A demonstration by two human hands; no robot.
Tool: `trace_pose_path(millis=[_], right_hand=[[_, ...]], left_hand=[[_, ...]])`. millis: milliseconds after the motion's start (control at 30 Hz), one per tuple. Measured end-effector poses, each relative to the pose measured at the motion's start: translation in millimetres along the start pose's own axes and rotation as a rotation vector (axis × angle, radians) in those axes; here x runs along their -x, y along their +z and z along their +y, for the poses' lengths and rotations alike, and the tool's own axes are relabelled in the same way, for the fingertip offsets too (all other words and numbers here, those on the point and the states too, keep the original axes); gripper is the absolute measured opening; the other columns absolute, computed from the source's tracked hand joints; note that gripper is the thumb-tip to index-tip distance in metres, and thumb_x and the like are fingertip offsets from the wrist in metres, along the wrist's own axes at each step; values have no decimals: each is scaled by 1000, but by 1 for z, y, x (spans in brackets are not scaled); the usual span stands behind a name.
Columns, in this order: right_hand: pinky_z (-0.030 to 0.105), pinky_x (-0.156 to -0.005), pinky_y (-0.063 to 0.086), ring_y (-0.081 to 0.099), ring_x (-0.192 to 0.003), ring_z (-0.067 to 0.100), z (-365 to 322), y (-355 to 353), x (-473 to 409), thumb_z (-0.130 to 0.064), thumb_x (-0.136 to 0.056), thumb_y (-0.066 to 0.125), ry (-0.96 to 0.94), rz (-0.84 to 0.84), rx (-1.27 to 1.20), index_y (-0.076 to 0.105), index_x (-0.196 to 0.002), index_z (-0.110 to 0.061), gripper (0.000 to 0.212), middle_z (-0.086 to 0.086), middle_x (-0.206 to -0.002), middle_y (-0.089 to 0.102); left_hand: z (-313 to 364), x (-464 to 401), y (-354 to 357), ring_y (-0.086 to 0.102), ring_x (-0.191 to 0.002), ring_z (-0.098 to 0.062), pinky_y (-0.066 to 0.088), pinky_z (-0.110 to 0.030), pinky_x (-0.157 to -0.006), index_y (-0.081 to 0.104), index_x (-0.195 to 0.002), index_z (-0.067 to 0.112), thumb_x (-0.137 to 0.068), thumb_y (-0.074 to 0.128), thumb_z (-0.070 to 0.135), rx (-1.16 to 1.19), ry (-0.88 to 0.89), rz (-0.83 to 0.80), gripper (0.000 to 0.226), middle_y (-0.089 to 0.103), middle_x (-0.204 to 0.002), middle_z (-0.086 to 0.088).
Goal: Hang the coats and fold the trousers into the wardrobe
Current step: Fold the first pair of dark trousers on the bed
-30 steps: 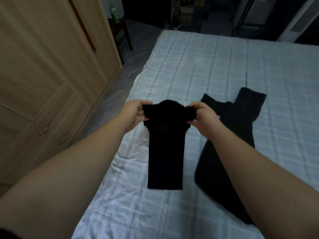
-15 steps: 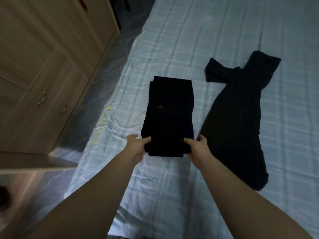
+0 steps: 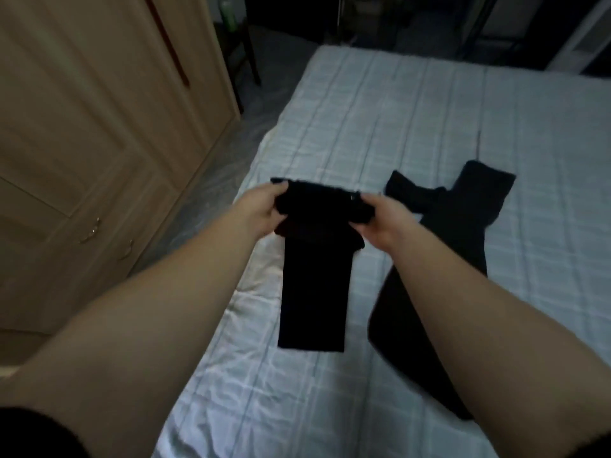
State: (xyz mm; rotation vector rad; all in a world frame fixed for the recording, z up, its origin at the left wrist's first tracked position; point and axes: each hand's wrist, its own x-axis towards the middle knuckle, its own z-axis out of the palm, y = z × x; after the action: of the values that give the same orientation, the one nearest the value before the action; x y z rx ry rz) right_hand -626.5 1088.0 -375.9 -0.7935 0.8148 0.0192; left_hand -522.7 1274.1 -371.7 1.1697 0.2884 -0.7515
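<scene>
The folded black trousers (image 3: 314, 285) lie lengthwise on the bed (image 3: 413, 127), their near end flat on the pale checked sheet and their far end raised between the two hands. The left hand (image 3: 261, 209) holds the far left corner and the right hand (image 3: 380, 219) the far right corner, so the cloth stretches across from one grip to the other and hangs down toward the person.

Each grip is clamped on the fabric: the left thumb lies over the top edge with the fingers curled beneath, and the right hand pinches its bunched corner in the same way. Both forearms reach forward, bare.

Just to the right of the trousers, apart from them, a second dark garment (image 3: 439, 259) lies spread on the sheet, its far end split into two parts; its kind cannot be told in the dim light.

The wardrobe (image 3: 99, 110) stands along the left of the bed, across a strip of floor, its light wooden doors closed and metal handles on its lower doors. What it holds is hidden. Beyond it a green bottle (image 3: 228, 14) stands on a dark stool (image 3: 241, 51).
</scene>
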Motion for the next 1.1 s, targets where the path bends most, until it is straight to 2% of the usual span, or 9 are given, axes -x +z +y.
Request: trace_pose_path(millis=[133, 233, 367, 500, 633, 733, 867, 1000, 1100], right_hand=[[40, -77, 62, 68, -101, 26, -64, 28, 8, -2, -101, 49, -266, -117, -35, 58, -119, -18, 25, 11, -114, 67], [39, -75, 61, 67, -107, 25, -33, 12, 7, -4, -100, 52, -229, -130, -65, 58, -126, -23, 33, 8, -125, 66], [38, -72, 59, 65, -110, 26, 68, -36, -14, -5, -100, 53, -33, 7, -47, 57, -127, -23, 33, 10, -132, 63], [39, -75, 59, 66, -106, 30, 169, -88, -35, -3, -100, 55, 197, 173, -4, 58, -122, -11, 24, 15, -123, 65], [35, -77, 57, 68, -96, 26, 238, -125, -48, -1, -97, 60, 191, 346, 114, 55, -114, -4, 18, 17, -117, 64], [42, -84, 60, 70, -96, 29, 251, -130, -54, -5, -96, 63, 79, 385, 213, 53, -118, -1, 25, 18, -115, 66], [44, -85, 61, 72, -93, 26, 246, -127, -49, -11, -92, 66, -49, 428, 349, 54, -119, -8, 29, 11, -108, 67], [42, -87, 58, 68, -93, 23, 268, -139, -33, -14, -91, 63, 1, 478, 485, 52, -115, -15, 26, 5, -104, 65], [35, -83, 51, 63, -91, 17, 285, -147, -27, -17, -94, 62, -6, 464, 665, 52, -114, -18, 23, 1, -103, 62]], left_hand=[[55, -8, 26, 70, -105, -25, 58, -41, -86, 63, -118, 11, -103, 46, 6, 48, 207, -136, 23, 72, -114, -11], [26, -6, 5, 68, -109, -25, 59, -41, -84, 61, -125, 15, -103, 49, 8, 33, 177, -134, 26, 70, -120, -10], [-65, -11, -53, 68, -106, -25, 62, -40, -75, 57, -131, 10, -103, 47, 8, -15, 11, -30, 30, 66, -127, -13], [-170, -20, -111, 71, -92, -24, 61, -35, -61, 57, -128, 3, -103, 48, 8, -87, -189, 124, 27, 68, -118, -17], [-259, -22, -155, 70, -100, -31, 62, -35, -77, 55, -126, -13, -100, 55, 8, -122, -293, 240, 34, 69, -114, -22], [-273, -21, -163, 71, -103, -30, 60, -39, -84, 60, -122, -7, -98, 62, 16, -206, -189, 264, 33, 69, -118, -22], [-259, -9, -156, 74, -93, -26, 60, -28, -70, 61, -114, -3, -97, 64, 17, -345, -38, 283, 27, 72, -105, -17], [-273, 4, -161, 73, -93, -29, 61, -41, -80, 63, -108, -3, -96, 65, 15, -407, -192, 308, 22, 71, -105, -21], [-285, 10, -162, 70, -86, -24, 60, -39, -77, 63, -110, -2, -95, 66, 21, -689, -194, 359, 28, 70, -96, -10]])
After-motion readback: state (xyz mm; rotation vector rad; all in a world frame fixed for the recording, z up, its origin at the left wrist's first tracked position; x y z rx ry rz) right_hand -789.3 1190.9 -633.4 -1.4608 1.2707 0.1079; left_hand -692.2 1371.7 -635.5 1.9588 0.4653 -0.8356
